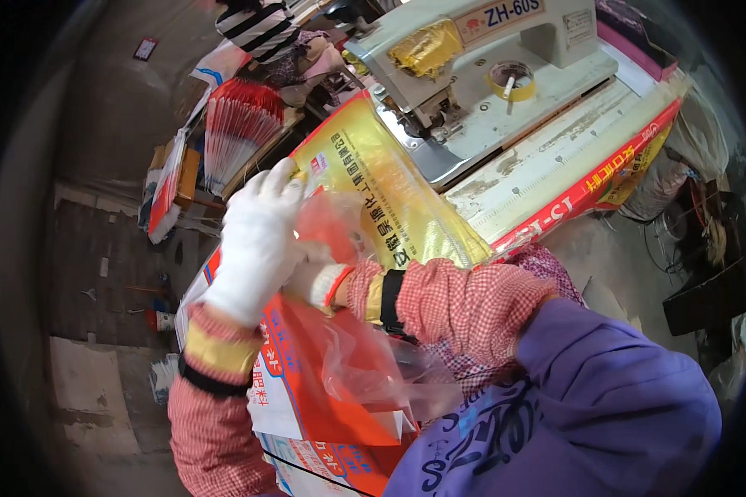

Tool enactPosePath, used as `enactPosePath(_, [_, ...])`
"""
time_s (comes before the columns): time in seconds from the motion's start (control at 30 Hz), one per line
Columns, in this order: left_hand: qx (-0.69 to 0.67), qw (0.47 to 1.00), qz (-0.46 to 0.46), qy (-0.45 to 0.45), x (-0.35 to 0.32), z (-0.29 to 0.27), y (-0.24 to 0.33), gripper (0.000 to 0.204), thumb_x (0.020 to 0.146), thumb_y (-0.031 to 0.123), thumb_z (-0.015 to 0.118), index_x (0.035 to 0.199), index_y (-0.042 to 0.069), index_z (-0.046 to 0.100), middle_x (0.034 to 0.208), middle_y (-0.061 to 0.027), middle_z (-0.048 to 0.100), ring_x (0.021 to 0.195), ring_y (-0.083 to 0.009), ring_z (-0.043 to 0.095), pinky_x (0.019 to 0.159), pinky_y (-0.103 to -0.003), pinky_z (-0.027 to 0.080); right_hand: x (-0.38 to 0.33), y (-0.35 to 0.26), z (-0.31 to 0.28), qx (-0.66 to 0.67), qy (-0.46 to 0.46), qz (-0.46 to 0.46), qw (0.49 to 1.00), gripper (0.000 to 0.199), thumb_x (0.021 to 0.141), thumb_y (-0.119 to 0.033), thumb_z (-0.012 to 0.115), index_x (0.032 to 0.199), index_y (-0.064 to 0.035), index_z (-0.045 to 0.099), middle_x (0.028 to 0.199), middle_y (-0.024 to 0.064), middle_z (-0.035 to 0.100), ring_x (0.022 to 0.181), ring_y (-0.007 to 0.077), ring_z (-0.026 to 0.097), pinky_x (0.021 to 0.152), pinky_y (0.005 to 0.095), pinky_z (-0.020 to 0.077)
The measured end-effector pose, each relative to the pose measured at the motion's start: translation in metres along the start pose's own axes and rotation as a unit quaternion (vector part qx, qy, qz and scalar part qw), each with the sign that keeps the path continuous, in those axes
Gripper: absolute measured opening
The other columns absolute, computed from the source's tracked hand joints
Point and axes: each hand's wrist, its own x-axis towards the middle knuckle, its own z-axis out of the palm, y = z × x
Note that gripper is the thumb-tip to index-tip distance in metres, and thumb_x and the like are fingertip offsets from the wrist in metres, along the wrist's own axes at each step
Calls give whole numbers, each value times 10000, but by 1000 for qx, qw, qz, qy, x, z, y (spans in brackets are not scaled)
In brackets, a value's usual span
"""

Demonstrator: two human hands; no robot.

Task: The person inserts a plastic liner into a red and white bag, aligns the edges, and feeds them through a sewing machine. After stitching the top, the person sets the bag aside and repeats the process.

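Gloved hands [286, 248] seemingly clamped on clear liner [365, 348], yellow sack [398, 190], red-white sacks [307, 406] beneath

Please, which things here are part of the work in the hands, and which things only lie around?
In hand:
- left hand in a white glove, on the yellow bag
- right hand, gloved, at the thin clear film
- red and white bags underneath

Lying around:
- sewing machine
- tape roll
- red paper stack
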Motion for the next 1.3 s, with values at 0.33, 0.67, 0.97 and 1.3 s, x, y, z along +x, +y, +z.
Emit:
enactPosePath(0.33, [-439, 826, -287, -207, 20, 45, -24, 138, 878, 30, 506, 960, 25, 617, 703, -25, 582, 621, -82, 542, 537, -243, 418, -48, 24, -33, 247, -285, 122, 918, 732, 859, -616, 437, 1435, -173, 346, 1140, 200, 614, 728, 337, 662, 654, 415, 533])
enactPosePath(0.67, [266, 931, -121, -221, 72, 36, -111, 187, 779, 186, 560, 779, 74, 710, 816, -148, 686, 820, -309, 674, 663, -410, 530, -46, 37, 88, -123, -347, -81, 926, 119, 655, -196, 750, 774, -181, 756, 851, 44, 712, 786, 237, 681, 686, 399, 543])
enactPosePath(0.97, [335, 921, -200, -3, 157, -10, -103, 190, 903, 144, 455, 991, 29, 577, 972, -174, 643, 843, -342, 676, 694, -462, 552, -158, 21, 63, -121, -315, -126, 933, 199, 755, -238, 661, 884, -90, 686, 842, 90, 680, 748, 233, 659, 662, 368, 527])
enactPosePath(1.3, [294, 935, -154, -126, 154, -8, -80, 191, 908, 154, 444, 1032, 47, 542, 900, -203, 677, 855, -345, 674, 700, -440, 544, -193, 54, -100, 92, 153, 185, 966, 375, 821, -287, 621, 1102, -41, 585, 896, 161, 644, 807, 300, 637, 727, 398, 503])
